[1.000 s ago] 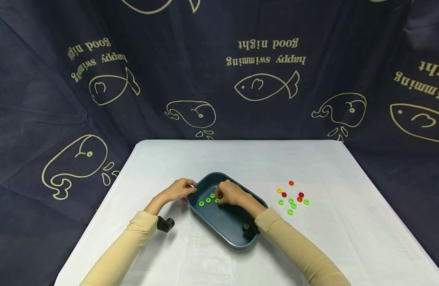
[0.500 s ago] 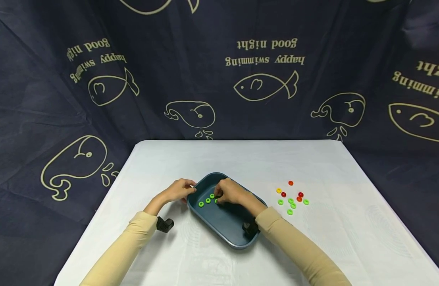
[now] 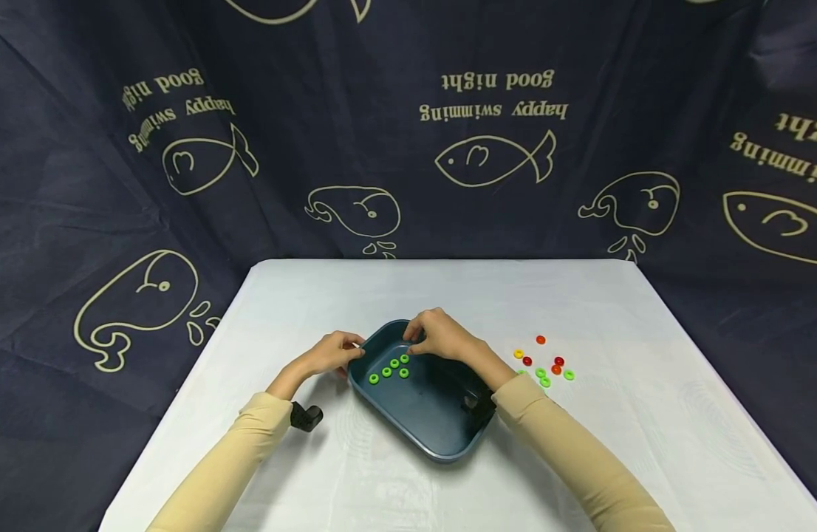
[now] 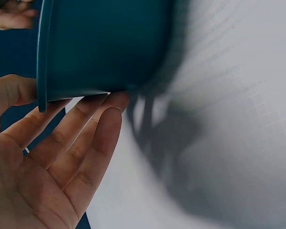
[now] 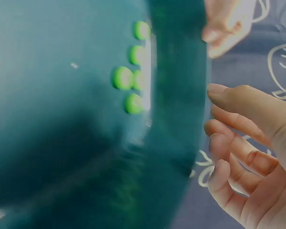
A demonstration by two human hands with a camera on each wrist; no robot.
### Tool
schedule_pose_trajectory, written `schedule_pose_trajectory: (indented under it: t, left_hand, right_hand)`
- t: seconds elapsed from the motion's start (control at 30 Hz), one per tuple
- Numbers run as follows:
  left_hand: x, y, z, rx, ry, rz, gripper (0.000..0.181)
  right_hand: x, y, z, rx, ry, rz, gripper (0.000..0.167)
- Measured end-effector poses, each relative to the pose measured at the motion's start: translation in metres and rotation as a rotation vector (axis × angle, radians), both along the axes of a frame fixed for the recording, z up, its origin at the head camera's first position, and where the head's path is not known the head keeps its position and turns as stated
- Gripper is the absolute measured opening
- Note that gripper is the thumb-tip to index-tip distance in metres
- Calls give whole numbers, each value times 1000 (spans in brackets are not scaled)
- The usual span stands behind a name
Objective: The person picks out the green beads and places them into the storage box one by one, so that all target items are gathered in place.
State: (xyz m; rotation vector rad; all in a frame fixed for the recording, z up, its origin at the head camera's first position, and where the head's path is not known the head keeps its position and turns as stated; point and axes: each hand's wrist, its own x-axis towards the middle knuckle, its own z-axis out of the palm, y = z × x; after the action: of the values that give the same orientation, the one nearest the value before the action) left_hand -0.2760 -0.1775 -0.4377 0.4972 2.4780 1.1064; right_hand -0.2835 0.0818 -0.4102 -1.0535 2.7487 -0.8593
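Note:
A dark blue-green rectangular tray (image 3: pixel 415 414) lies slantwise on the table. My left hand (image 3: pixel 330 353) grips its left end, thumb at the rim and the other fingers against the outer wall, as the left wrist view shows. Inside, towards that end, sit several bright green ring-shaped beads (image 3: pixel 386 372); one stands slightly apart from the row. Over the tray's far side is my right hand (image 3: pixel 442 336), fingers loosely bent and apart. Nothing shows between the right thumb (image 5: pixel 229 95) and fingers in the right wrist view.
Right of the tray lie loose beads: green (image 3: pixel 545 382), red (image 3: pixel 559 361), orange (image 3: pixel 541 340) and yellow (image 3: pixel 518 354). My right forearm (image 3: pixel 568 451) partly covers some green ones. A dark fish-print cloth (image 3: pixel 408 148) hangs behind the white table (image 3: pixel 648 443).
My right hand has risen off the beads and shifted towards the tray's far rim, uncovering another green bead. The left hand keeps its grip in the same place.

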Motion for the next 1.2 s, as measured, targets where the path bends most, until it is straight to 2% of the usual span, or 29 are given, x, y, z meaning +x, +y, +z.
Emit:
schedule_pose_trajectory:
  t: [0.23, 0.47, 0.8, 0.97, 1.13, 1.2]
  left_hand:
    - [-2, -2, -2, 14, 2, -6, 35]
    - [-3, -2, -2, 25, 3, -9, 36]
    - [-3, -1, -4, 22, -2, -10, 36]
    - [0, -1, -1, 35, 4, -16, 38]
    - [11, 5, 19, 31, -3, -29, 37]
    - [10, 5, 18, 32, -5, -29, 37]
  right_hand:
    - [-7, 26, 24, -29, 40, -85, 23]
    - [-11, 61, 32, -30, 65, -163, 21]
    - [-14, 111, 18, -27, 71, -270, 22]
    - [-11, 133, 10, -23, 51, -325, 23]
    - [-7, 155, 1, -22, 30, -375, 22]
    - [-5, 163, -3, -23, 11, -394, 22]
